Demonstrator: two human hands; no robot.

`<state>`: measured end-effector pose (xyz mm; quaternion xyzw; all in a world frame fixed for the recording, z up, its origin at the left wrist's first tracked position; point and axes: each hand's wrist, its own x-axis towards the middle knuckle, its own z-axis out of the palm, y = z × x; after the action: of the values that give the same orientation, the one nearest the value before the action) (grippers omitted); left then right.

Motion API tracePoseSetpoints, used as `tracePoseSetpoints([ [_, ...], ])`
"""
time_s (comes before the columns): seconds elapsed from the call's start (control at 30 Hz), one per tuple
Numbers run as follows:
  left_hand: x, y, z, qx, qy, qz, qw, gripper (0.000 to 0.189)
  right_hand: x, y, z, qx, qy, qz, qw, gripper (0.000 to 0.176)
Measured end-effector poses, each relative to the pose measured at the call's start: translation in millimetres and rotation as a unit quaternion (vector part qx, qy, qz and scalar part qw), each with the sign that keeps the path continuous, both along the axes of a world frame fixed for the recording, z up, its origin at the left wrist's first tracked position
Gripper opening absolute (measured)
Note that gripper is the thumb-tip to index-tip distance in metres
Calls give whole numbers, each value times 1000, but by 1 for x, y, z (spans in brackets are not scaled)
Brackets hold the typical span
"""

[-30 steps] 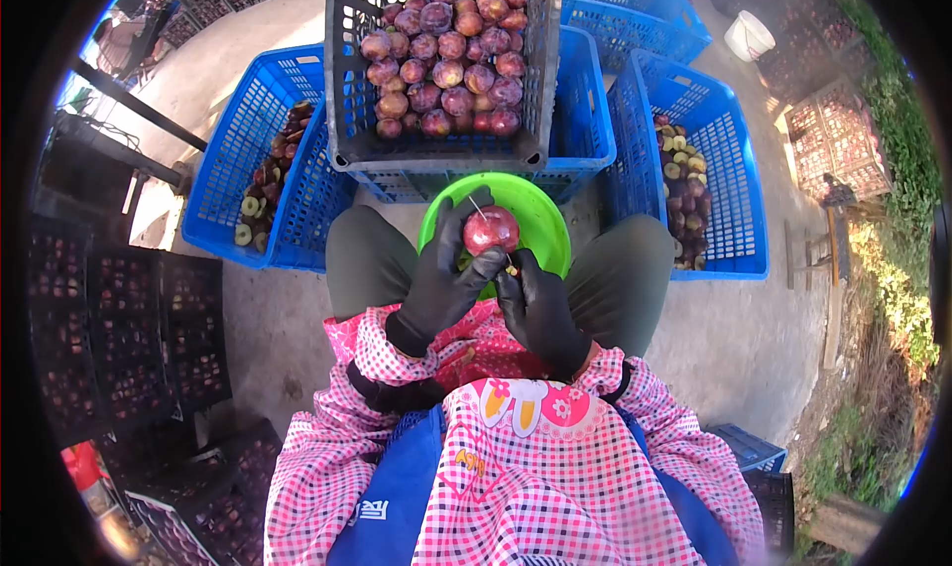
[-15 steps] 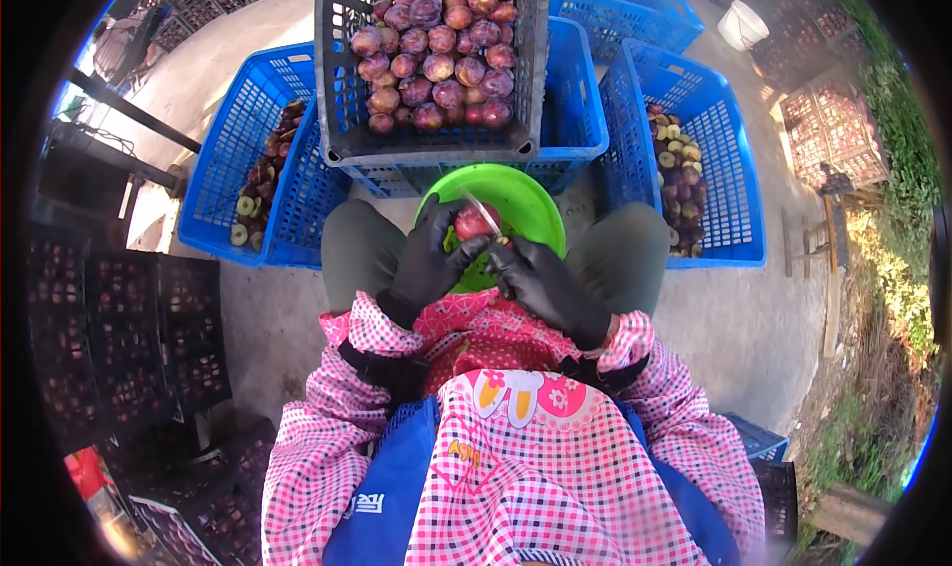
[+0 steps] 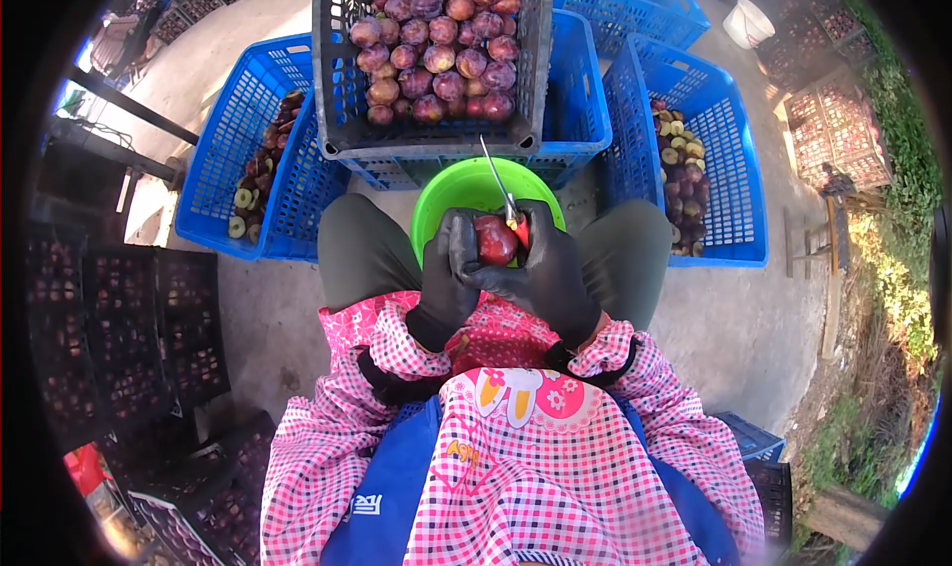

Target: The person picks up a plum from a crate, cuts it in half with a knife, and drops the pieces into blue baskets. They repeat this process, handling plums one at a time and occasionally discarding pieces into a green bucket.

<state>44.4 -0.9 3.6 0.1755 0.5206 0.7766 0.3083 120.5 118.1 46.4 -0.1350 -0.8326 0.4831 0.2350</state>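
A dark red plum (image 3: 495, 241) sits between my two black-gloved hands, over the green bowl (image 3: 459, 186) between my knees. My left hand (image 3: 451, 273) is closed around the plum's left side. In my right hand (image 3: 547, 268) is a small knife (image 3: 498, 177) with a red and yellow handle, its blade pointing up and away from me over the bowl. Fingers of that hand also reach beneath the plum and touch it. My hands hide the near part of the bowl.
A black crate (image 3: 331, 120) of whole plums rests on a blue crate (image 3: 587, 90) ahead. Blue crates at left (image 3: 210, 159) and right (image 3: 739, 149) hold cut fruit. A white bucket (image 3: 748, 24) stands far right; stacked dark crates (image 3: 124, 318) of fruit line the left.
The knife blade has swung off the plum and now points upward. Both hands have come closer together around the plum, with the right hand's fingers now under it.
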Motion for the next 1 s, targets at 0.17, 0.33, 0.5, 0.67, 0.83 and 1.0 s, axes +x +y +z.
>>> tracePoseSetpoints([
  [0.17,-9,-1,20,-109,-117,-119,980,31,6,4,-4,-10,-32,-23,999,69],
  [0.33,1,-7,34,1,-304,-236,923,40,9,18,17,114,17,70,991,51],
  [0.5,-14,-20,-23,154,-376,-446,798,32,5,34,13,241,9,260,935,47],
  [0.67,-23,-5,-42,54,-186,-374,907,51,8,44,-17,2,17,196,981,44],
  [0.83,-43,1,-3,46,-492,-291,819,62,8,55,-24,-524,25,81,848,44],
  [1.0,-2,20,67,0,-537,-14,843,54,0,46,-8,-108,-82,124,983,53],
])
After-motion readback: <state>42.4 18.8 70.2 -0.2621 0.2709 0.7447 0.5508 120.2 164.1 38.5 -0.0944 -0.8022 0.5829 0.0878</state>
